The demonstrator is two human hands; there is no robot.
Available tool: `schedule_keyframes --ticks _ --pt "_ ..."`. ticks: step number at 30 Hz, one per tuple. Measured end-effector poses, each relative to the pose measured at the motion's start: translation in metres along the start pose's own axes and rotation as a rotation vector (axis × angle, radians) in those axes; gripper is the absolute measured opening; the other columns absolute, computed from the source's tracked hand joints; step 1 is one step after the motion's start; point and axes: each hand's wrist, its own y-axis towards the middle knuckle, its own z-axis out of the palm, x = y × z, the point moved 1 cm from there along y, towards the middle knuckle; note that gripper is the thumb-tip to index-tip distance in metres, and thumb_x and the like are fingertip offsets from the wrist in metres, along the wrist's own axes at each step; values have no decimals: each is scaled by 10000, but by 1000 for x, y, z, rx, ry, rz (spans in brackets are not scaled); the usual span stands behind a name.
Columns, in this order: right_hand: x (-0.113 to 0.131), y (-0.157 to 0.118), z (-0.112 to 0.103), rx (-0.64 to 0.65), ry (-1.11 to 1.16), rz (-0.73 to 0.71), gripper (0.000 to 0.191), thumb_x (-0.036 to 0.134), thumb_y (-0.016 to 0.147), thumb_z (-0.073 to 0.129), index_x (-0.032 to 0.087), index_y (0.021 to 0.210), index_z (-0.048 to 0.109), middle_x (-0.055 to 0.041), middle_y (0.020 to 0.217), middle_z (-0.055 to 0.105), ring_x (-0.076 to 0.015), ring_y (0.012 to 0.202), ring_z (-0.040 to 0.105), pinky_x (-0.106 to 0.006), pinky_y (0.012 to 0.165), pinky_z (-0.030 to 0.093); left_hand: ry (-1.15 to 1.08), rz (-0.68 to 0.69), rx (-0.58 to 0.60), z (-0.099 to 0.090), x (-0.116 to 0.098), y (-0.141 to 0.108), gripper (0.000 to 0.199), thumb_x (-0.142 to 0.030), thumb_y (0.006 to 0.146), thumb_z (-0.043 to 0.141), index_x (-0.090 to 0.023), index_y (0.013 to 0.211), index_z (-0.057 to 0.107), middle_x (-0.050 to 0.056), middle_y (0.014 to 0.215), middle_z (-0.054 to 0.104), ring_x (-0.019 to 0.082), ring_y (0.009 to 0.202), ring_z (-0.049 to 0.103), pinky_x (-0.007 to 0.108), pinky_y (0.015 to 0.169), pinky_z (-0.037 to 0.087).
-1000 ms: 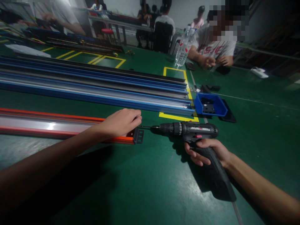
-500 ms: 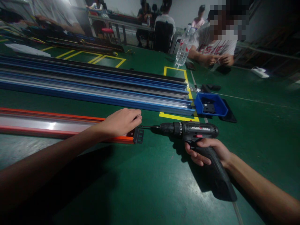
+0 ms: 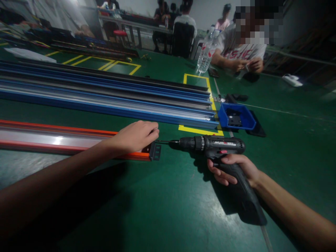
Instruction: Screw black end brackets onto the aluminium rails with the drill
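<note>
Seemingly fastening, on the green table, the right end of the orange rail, gripping the black drill in the right hand, curling the left hand there with no pinch possible to tell, next needing a straight bit beside the bracket.

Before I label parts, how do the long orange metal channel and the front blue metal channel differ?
The orange channel bears a black slotted bracket at its right end; the blue channel shows none there. The bare left hand lies over the orange channel; the blue channel is untouched. Both lie on the green table.
</note>
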Motion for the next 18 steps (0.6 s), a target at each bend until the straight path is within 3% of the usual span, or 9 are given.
schedule_keyframes --ticks 18 --pt "-1 -1 -1 -16 17 7 324 256 921 563 9 1084 695 -92 829 695 -50 434 540 -227 596 563 5 2 -12 0 -1 0 343 -408 1014 374 -215 763 507 21 767 614 168 668 526 308 607 247"
